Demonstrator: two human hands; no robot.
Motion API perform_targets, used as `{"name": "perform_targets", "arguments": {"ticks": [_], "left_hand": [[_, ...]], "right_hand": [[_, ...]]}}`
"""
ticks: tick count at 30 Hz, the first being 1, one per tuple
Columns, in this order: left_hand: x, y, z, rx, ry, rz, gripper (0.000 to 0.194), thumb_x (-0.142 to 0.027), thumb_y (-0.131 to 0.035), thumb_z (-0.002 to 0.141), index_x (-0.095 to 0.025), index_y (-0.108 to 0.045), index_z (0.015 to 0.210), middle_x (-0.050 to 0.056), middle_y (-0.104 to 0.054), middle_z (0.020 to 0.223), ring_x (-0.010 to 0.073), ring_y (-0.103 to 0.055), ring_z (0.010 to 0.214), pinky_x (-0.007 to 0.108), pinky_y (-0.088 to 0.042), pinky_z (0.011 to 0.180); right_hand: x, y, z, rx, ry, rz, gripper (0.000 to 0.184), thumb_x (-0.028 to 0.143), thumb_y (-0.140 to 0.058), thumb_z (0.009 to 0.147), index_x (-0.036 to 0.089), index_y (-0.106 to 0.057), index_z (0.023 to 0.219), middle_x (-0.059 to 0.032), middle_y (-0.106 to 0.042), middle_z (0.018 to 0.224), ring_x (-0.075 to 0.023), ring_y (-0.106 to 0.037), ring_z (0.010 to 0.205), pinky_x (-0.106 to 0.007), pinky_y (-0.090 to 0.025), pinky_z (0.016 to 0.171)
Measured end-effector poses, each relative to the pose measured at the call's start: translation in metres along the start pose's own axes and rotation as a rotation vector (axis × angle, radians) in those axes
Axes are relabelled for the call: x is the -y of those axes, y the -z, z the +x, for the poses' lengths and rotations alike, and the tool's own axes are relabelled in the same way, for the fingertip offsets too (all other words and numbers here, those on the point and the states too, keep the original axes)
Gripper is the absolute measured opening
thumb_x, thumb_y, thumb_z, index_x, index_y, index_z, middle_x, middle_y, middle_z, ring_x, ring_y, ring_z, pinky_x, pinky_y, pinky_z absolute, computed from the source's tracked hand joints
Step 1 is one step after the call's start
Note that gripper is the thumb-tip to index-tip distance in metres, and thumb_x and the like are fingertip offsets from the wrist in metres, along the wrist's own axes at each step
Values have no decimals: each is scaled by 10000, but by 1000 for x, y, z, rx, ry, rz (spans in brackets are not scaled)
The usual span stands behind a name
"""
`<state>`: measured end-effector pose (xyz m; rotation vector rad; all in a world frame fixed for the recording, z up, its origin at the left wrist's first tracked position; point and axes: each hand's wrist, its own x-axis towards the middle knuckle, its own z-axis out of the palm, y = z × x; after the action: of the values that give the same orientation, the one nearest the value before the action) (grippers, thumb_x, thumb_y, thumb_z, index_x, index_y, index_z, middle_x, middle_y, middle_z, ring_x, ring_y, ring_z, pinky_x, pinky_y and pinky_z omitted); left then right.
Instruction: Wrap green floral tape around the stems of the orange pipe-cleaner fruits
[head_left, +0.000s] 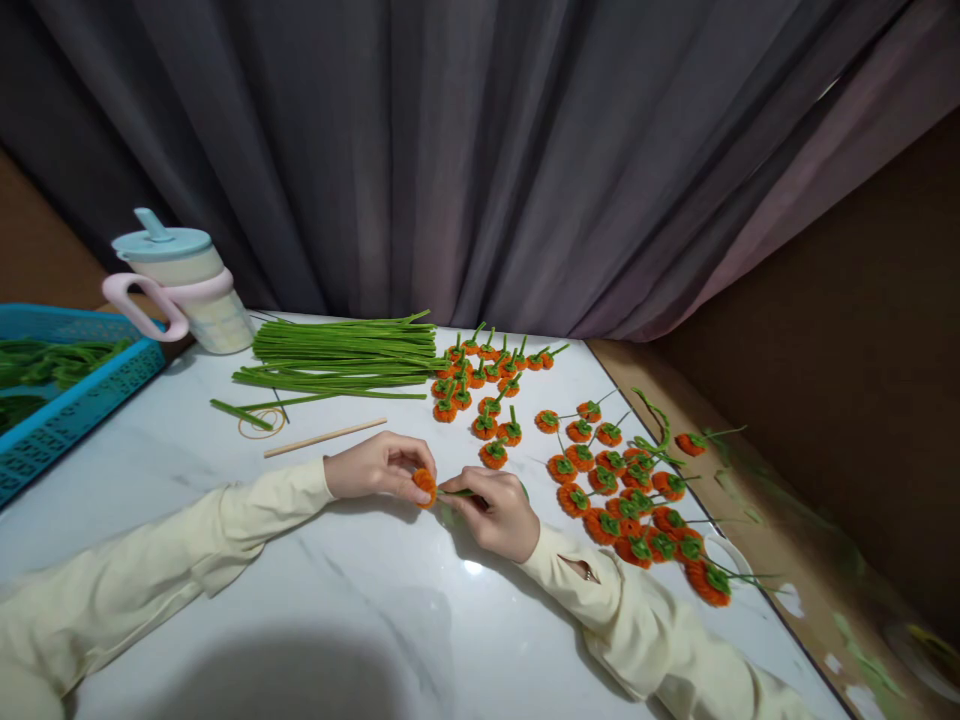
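Observation:
Between thumb and fingers, my left hand (381, 466) grips a small orange fuzzy pumpkin (424, 487), which looks made of pipe cleaner. My right hand (491, 508) is closed just to its right, pinching a green pipe cleaner (459, 492) that points at the pumpkin's side. Whether the two are joined is hard to make out. Both hands are over the marble-patterned table. Finished-looking orange pumpkins with green tops (602, 479) lie in a group to the right of my right hand, many with thin stems. Another group with short upright green stems (493, 454) lies beyond my hands.
A bundle of green pipe cleaners (345, 350) lies at the back, with a wooden stick (325, 438) and a rubber band (262, 423) in front. A lidded tumbler (196, 290) stands at the back left beside a blue basket (82, 428). A curtain (420, 150) hangs behind the table.

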<state>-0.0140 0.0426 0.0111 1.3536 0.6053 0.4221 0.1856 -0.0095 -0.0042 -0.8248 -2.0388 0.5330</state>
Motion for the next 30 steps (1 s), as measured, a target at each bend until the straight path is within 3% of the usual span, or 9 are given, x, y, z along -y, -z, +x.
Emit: {"name": "perform_targets", "arguments": {"ticks": [5, 8, 11, 16, 19, 22, 25, 27, 30], "left_hand": [[-1, -1, 0, -24, 44, -97, 250, -195, -796, 606, -111, -604, 742, 2, -665, 703, 101, -617, 638, 194, -484, 618], [0, -1, 1, -23, 95, -190, 275, -221, -813, 594, -109, -610, 743, 9, -672, 689, 101, -626, 618, 190, -488, 606], [3, 0, 1, 8, 165, -319, 300, -241, -824, 585, -104, -614, 751, 17, -672, 681, 118, -638, 620, 217, -513, 623], [7, 3, 4, 75, 290, -456, 324, -269, -826, 591, -91, -618, 764, 13, -652, 673, 113, -623, 618, 272, -538, 696], [2, 9, 5, 109, 318, -337, 370, -375, -789, 638, -84, -616, 788, 48, -665, 720, 121, -619, 613, 266, -528, 678], [-12, 18, 3, 51, 218, -58, 362, -413, -685, 753, -109, -597, 928, 66, -664, 832, 138, -624, 703, 275, -516, 703], [-31, 21, -2, 47, -28, 230, 327, -336, -642, 800, -162, -555, 1063, 72, -617, 1029, 174, -593, 938, 309, -489, 824], [-42, 17, -7, 137, -173, 440, 271, -274, -651, 795, -168, -583, 1034, 71, -598, 1052, 180, -565, 993, 317, -449, 895], [-49, 6, -12, 256, -309, 718, 207, -224, -649, 797, -170, -613, 994, 69, -601, 996, 167, -567, 922, 284, -437, 870]], "right_hand": [[-2, -2, -4, -14, 233, -215, 195, 98, -397, 873, 112, -591, 860, -19, -534, 561, -117, -473, 500, -222, -335, 451], [0, 1, -5, -21, 409, -424, 185, 41, -403, 852, 82, -556, 948, -53, -595, 627, -138, -496, 537, -251, -277, 416], [3, 5, -4, -48, 593, -604, 190, 21, -452, 831, 35, -537, 999, -122, -662, 761, -165, -553, 597, -266, -324, 426], [3, 6, -5, -37, 646, -661, 218, 18, -468, 824, 5, -551, 1026, -177, -686, 863, -187, -598, 644, -268, -376, 413], [1, 2, -5, -13, 435, -367, 221, 58, -419, 865, 51, -605, 983, -117, -685, 734, -143, -576, 564, -239, -401, 430], [2, -2, -2, -3, -98, 55, 188, 220, -526, 864, 120, -678, 816, -27, -617, 528, -90, -507, 421, -201, -405, 424], [5, -2, 3, 90, -612, 494, 210, 336, -658, 765, 136, -687, 709, 28, -553, 421, -55, -410, 302, -176, -336, 328], [7, 0, 6, 155, -755, 734, 236, 356, -710, 704, 122, -682, 686, 17, -586, 450, -49, -405, 288, -172, -317, 303], [6, 3, 10, 160, -788, 921, 255, 341, -762, 638, 104, -670, 663, -14, -638, 502, -47, -427, 292, -168, -317, 299]]}}
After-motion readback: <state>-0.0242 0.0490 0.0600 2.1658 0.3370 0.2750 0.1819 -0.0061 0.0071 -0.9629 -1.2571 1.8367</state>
